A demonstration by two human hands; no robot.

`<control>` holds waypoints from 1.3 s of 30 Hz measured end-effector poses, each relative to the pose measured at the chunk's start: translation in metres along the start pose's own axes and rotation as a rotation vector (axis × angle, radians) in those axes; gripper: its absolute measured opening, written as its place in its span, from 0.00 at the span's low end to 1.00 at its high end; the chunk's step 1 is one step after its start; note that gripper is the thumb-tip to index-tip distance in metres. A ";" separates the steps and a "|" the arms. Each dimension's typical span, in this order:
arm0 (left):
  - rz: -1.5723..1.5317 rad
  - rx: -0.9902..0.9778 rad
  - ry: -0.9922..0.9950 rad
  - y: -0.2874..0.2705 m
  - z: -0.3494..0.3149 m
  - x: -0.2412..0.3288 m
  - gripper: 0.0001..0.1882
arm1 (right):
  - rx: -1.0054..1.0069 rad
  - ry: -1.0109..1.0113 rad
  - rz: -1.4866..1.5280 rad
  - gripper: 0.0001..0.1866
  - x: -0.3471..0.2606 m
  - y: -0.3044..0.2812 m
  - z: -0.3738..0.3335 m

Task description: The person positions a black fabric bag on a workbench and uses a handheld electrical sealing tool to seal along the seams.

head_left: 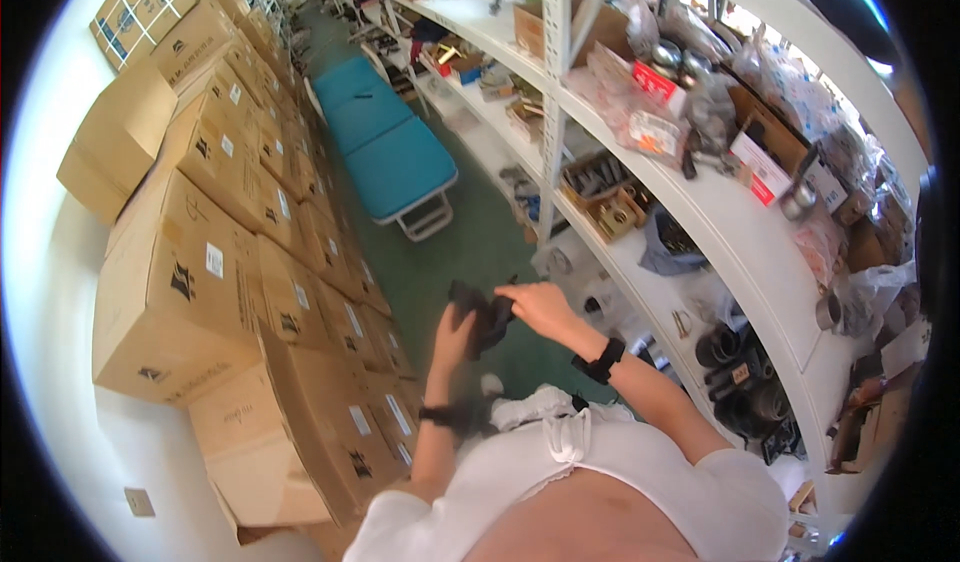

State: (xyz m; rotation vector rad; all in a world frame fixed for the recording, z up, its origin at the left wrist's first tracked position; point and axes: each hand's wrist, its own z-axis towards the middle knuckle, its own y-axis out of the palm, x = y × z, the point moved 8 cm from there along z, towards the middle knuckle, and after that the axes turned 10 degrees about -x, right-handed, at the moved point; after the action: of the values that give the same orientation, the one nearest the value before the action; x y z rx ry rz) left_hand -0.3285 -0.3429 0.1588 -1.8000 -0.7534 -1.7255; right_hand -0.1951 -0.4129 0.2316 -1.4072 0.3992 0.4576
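In front of my chest, over the green floor, I hold a dark, rounded black part (484, 324) whose exact kind I cannot make out. My left hand (453, 340) is closed round its left side, a little blurred. From the right, my right hand (540, 309) pinches a short black piece that sticks out of the same part. Each wrist wears a black band. The lower side of the part is dark and its details do not show.
Stacked cardboard boxes (215, 152) line the left wall; one open box (285, 432) stands near my left arm. A blue folding bed (385, 142) lies ahead. White shelves (735, 217) on the right hold bags, boxes and metal parts, with black round parts (718, 345) low down.
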 end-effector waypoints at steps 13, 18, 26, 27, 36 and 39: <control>0.290 0.560 -0.159 -0.201 -0.053 -0.050 0.24 | -0.247 -0.117 0.140 0.16 -0.076 0.065 0.169; 0.308 0.623 -0.176 -0.205 -0.046 -0.040 0.21 | -0.387 -0.212 0.189 0.17 -0.077 0.086 0.216; 0.298 0.525 -0.306 -0.241 0.009 -0.043 0.18 | -0.416 -0.506 0.194 0.18 -0.068 0.114 0.301; 0.315 0.539 -0.315 -0.250 0.019 -0.037 0.17 | -0.387 -0.580 0.218 0.17 -0.077 0.107 0.315; 0.439 0.501 -0.185 -0.300 0.219 0.065 0.17 | -0.060 -0.398 0.396 0.09 -0.002 0.002 0.462; 0.328 0.400 0.072 -0.298 0.287 0.094 0.16 | 0.049 -0.296 0.438 0.09 0.039 -0.045 0.486</control>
State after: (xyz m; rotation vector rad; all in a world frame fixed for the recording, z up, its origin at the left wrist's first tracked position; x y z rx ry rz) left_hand -0.3359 0.0734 0.2390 -1.4830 -0.6724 -1.3117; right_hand -0.1398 0.0678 0.3094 -1.1788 0.4731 0.9924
